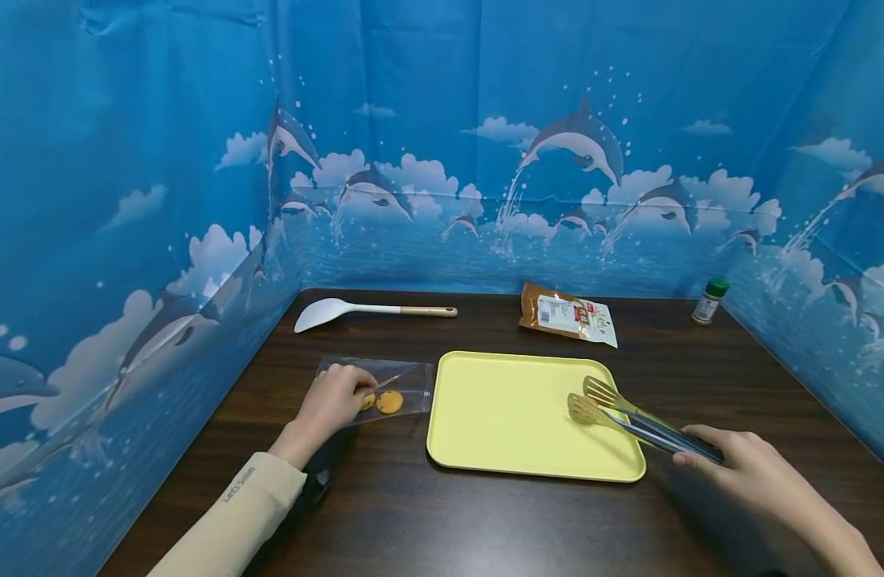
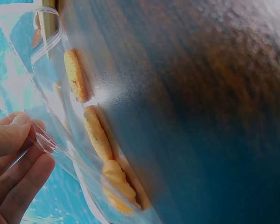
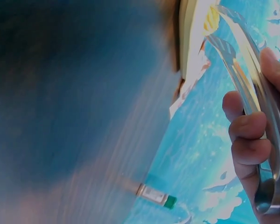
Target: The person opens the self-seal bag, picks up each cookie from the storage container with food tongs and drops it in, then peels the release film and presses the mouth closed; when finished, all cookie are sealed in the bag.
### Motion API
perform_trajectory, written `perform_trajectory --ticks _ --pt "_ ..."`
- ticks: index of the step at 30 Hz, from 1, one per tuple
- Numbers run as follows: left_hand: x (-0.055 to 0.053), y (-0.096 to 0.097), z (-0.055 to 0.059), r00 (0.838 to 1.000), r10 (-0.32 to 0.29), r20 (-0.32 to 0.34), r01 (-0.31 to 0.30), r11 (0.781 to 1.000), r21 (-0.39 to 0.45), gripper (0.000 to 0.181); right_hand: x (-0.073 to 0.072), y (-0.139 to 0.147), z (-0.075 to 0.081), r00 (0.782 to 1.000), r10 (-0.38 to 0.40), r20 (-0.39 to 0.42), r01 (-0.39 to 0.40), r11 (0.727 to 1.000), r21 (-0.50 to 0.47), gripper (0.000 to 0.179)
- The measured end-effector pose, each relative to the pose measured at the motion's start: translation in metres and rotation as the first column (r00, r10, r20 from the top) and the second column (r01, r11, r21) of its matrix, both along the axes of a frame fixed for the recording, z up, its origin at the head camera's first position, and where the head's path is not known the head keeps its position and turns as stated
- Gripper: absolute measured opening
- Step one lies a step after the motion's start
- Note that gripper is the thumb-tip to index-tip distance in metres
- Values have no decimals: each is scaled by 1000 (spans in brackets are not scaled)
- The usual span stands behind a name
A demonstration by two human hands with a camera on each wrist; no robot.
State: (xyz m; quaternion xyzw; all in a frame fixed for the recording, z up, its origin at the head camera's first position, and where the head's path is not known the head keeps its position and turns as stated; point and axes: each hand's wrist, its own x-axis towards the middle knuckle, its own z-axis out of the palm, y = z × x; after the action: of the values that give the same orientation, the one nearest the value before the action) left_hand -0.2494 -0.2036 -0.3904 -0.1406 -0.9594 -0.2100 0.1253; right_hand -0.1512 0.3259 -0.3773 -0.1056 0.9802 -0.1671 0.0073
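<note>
You had a white spoon with a wooden handle [image 1: 369, 309] lying flat near the back left of the dark wooden table [image 1: 485, 521]. A brown snack packet with a white label [image 1: 567, 314] sat behind the middle, and a little jar with a green cap [image 1: 710, 300] stood upright in the far right corner. Blue dolphin-print backdrop [image 1: 442, 144] wrapped around three sides.

Your left arm wears a long, pale cream sleeve [image 1: 232, 513] with small dark lettering printed near the cuff, and a dark band or device sits just beside that cuff. Your right forearm is bare, with no sleeve showing.
</note>
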Motion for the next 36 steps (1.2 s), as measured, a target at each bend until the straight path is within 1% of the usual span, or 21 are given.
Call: perform_trajectory --ticks 6,9,10,17,23,27,32,34,36 --pt "1 1 0 1000 0 8 0 1000 -3 12 -4 -17 2 998 42 -35 -44 998 -44 53" --pt "1 2 1 1000 -2 8 2 1000 -10 12 -8 -27 3 997 63 -51 -66 996 -54 54" --pt "1 1 1 1000 -2 7 2 1000 -11 12 -10 -31 4 996 70 -48 -72 996 -59 55" --pt "2 0 0 1000 2 6 -2 1000 -15 12 -28 -59 9 986 127 -108 -134 989 -63 55" --pt "2 -1 -1 1000 -3 -15 2 1000 -15 12 -43 -86 13 979 170 -117 -180 981 -78 53" --pt "1 0 -1 1000 -3 -26 2 1000 -18 12 -53 -107 14 967 220 -127 -230 970 -73 49" --pt "2 1 -2 1000 -4 -29 3 1000 -22 13 -65 -133 16 944 292 -153 -305 950 -66 41" --pt "3 2 -2 1000 -6 -30 5 1000 -21 12 -68 -143 17 940 305 -154 -318 945 -70 40" --pt "2 3 -2 999 -14 -33 13 1000 -17 12 -71 -151 18 940 305 -152 -318 946 -69 40"
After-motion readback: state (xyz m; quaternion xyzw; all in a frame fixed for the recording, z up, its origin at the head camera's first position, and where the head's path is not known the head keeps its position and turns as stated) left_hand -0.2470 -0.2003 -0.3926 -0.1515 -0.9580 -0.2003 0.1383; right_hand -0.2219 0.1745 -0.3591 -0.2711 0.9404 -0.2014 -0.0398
